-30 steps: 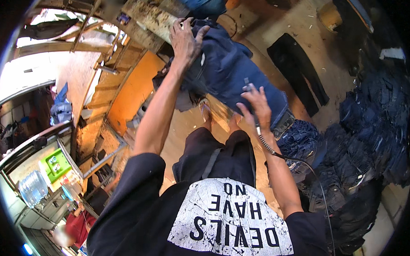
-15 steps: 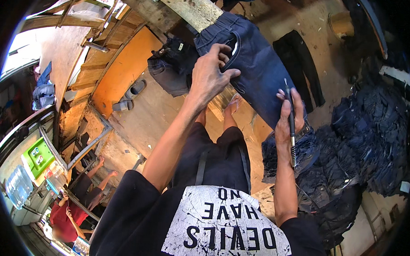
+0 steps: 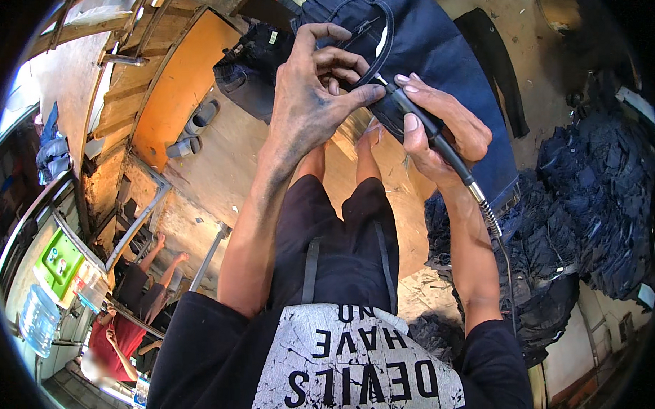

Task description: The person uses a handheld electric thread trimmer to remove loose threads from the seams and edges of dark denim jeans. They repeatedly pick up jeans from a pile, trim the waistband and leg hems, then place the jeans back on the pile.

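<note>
Dark blue denim trousers [image 3: 462,54] with a gathered waistband are spread in front of me at the top. My left hand [image 3: 306,95] pinches the curved pocket edge [image 3: 388,41], lifting it away from the cloth. In my right hand [image 3: 453,129] is a slim black pen-style rotary tool [image 3: 434,132], held like a pen, with a spring-sleeved cable running down along my forearm. The tool's metal tip touches or nearly touches the pocket edge beside my left thumb; the exact contact is too small to tell.
A large heap of dark denim [image 3: 594,206] lies to the right. Black trousers [image 3: 498,73] lie beyond the garment, and a folded dark pair [image 3: 249,75] sits left. Grey slippers [image 3: 184,147] rest near an orange panel [image 3: 184,84]. A person in red [image 3: 113,345] sits at lower left.
My right hand has brought the tool up and left, its tip now at the pocket edge. My left fingers have closed on that edge and raised it. The trousers appear nearer.
</note>
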Demonstrator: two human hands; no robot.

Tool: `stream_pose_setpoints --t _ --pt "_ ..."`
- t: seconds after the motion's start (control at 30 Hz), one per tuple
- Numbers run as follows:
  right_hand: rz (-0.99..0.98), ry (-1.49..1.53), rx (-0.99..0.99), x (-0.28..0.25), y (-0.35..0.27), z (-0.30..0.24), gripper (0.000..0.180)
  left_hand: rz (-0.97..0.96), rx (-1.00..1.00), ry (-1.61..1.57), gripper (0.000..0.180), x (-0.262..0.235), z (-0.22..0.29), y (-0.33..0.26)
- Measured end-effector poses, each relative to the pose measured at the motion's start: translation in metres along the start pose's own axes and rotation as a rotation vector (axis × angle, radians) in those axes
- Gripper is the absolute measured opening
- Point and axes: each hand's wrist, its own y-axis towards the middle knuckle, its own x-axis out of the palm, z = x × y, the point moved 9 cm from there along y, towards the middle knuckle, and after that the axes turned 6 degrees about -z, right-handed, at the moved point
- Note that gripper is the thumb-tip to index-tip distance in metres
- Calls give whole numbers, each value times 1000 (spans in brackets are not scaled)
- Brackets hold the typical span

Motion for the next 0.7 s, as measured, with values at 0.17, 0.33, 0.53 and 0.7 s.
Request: stream_pose_setpoints --t 0.17,0.33,0.53,0.7 --pt "-34 -18 6 4 0 0 29 -5 -1 -12 76 0 -3 0" --pt "-55 -28 7 7 0 0 28 -2 9 -44 74 0 -4 -1" --pt "-36 0 14 8 -1 4 28 -26 -21 -90 79 5 -10 -2" --pt "-34 6 7 8 0 6 28 -19 13 -68 80 6 -8 -3"
